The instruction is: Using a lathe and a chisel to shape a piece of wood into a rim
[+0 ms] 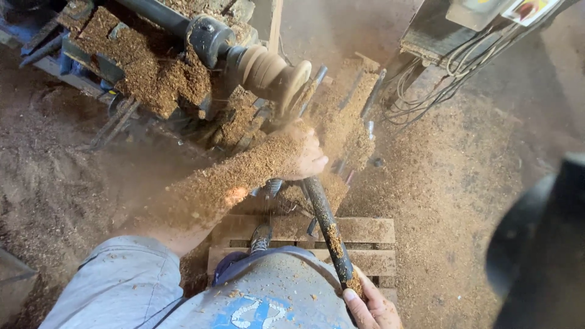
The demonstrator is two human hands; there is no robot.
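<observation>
Your sawdust-coated left hand (pixel 301 155) clenches the long, stiff, dark-handled turning tool (pixel 326 228) near its tip, at six o'clock from the pale spinning wooden workpiece (pixel 271 73), while your right hand (pixel 368 304) grips the heavy handle's butt

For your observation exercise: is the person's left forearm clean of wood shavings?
No: the left forearm is thickly coated in shavings right up to the left hand near the turned wooden piece.

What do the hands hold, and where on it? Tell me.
A long dark turning tool: right hand on its handle end, left hand gripping it near the spinning wood piece.
</observation>
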